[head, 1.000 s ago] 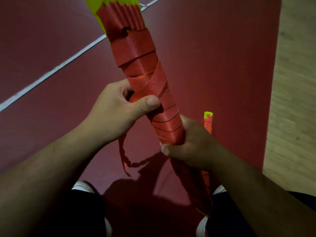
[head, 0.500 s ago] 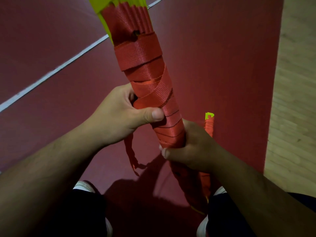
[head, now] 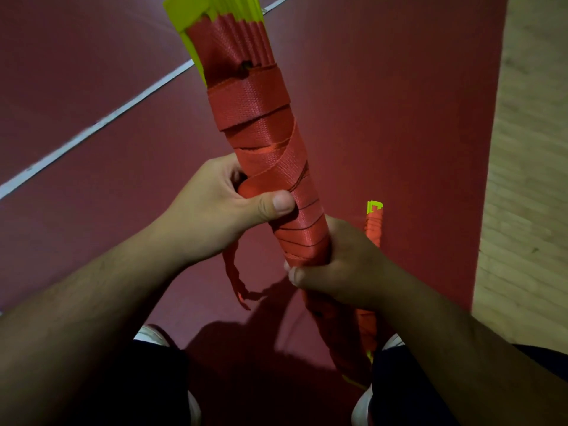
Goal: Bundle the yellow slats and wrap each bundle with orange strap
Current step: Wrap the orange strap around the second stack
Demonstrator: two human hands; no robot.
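The bundle of yellow slats (head: 212, 16) is being held up off the floor, tilting away from the person, with its far end reaching the top edge of the view. The orange strap (head: 255, 99) is covering most of the bundle's visible length in overlapping turns, some lying level and some crossing at a slant, and bare yellow is showing only at the far end. The left hand (head: 215, 210) is gripping the bundle at mid-length, its thumb pressing a turn of strap against the wrapped surface and its fingers curling round behind. A loose strap end (head: 235, 281) is hanging twisted below that hand. The right hand (head: 344, 262) is closing round the bundle just below the left, with the thumb lying across the near side. A second wrapped bundle (head: 374, 226), with a yellow tip showing, is lying on the floor just beyond the right hand. A red mat (head: 399, 118) with a white line (head: 92, 130) is covering the floor beneath, and a wooden floor (head: 528, 179) is bordering it on the right. White shoes (head: 150, 333) are showing at the bottom.
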